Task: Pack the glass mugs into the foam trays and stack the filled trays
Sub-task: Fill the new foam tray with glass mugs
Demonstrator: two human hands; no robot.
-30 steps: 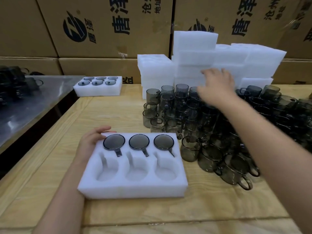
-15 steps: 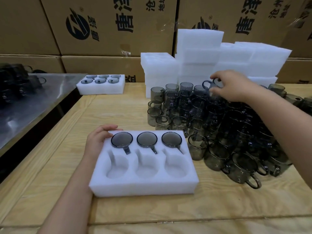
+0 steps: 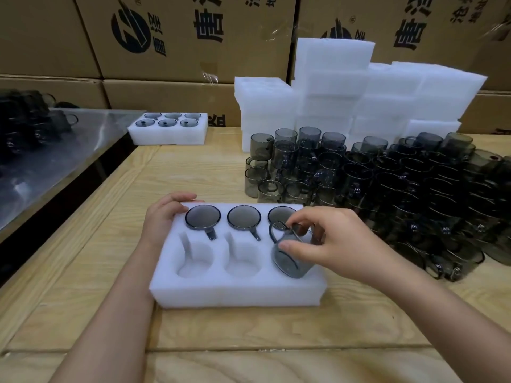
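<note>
While the right hand (image 3: 340, 244) pinches a smoky glass mug (image 3: 290, 258) between thumb and fingertips, tilted, just over the lower-right pocket of the foam tray (image 3: 237, 294) at centre frame, the step in hand looks to be seating the fourth mug; the next move likely calls for righting the mug square to the pocket, turning its handle into the slot cut toward the back row, and pressing it down evenly. The left hand (image 3: 166, 214) holds the tray's upper-left corner, fingers curled over the edge, apparently to steady it.

Three mugs (image 3: 202, 217) fill the tray's back row, handles lying in their slots; the two front pockets to the left are empty. A filled tray (image 3: 168, 134) of six sits at upper left; empty foam trays (image 3: 331, 87) are stacked at upper centre; loose mugs (image 3: 387, 183) crowd the right of the wooden table (image 3: 193, 175).
</note>
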